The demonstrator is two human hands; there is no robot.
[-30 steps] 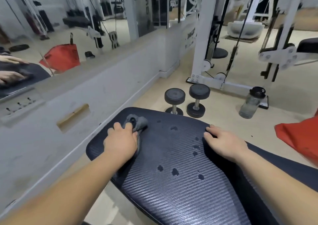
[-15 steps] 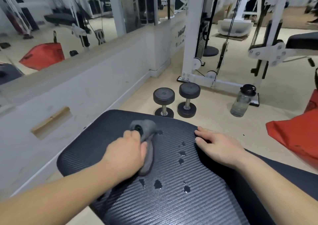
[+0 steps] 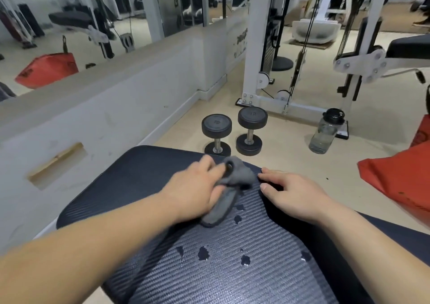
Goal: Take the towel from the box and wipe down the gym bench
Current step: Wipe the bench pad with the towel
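The dark ribbed gym bench pad [image 3: 139, 187] fills the lower middle of the head view. My left hand [image 3: 195, 192] presses a crumpled grey towel [image 3: 235, 182] onto the pad near its far right edge. My right hand [image 3: 293, 194] lies flat with fingers spread on the pad's right edge, its fingertips almost touching the towel. Several dark wet drops [image 3: 203, 253] sit on the pad nearer to me. No box is in view.
Two black dumbbells [image 3: 232, 133] stand on the floor just past the bench. A clear water bottle [image 3: 325, 131] stands to their right, a red bag [image 3: 400, 182] at the right edge. A white cable machine frame [image 3: 256, 47] and a low mirrored wall [image 3: 116, 108] lie beyond.
My left hand has slid the towel rightwards across the pad, from the left side up to my right hand's fingertips. My right hand has stayed on the edge.
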